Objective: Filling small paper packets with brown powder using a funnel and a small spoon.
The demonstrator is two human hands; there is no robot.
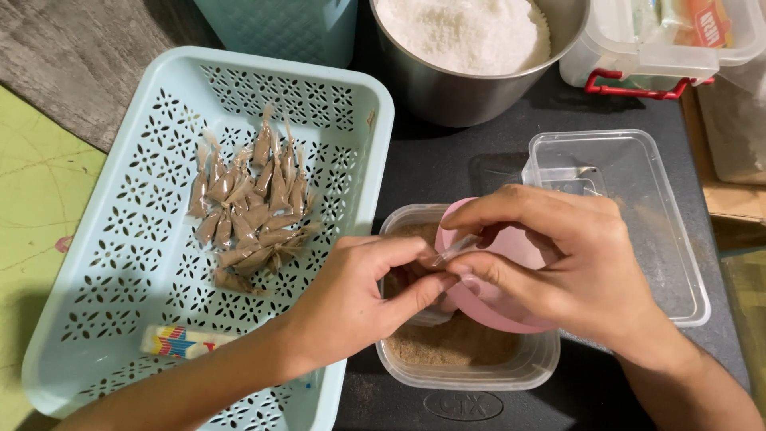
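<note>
In the head view, both hands meet over a tub (479,359) of brown powder that stands on the dark desk (447,168). The left hand (359,299) pinches with thumb and forefinger one end of a small clear sachet (448,254). The right hand (550,259) is closed on the other end, just above a pink funnel (499,307) (it rests on the tub). To the left, a blue basket (104,263) holds a pile of filled packets (251,211). Behind are a pot (471,56) of white powder and an empty clear box (638,207).

basket (96,263) pale blue, cut-out floral | funnel (511,307) pink | powder (455,343) brown
</note>
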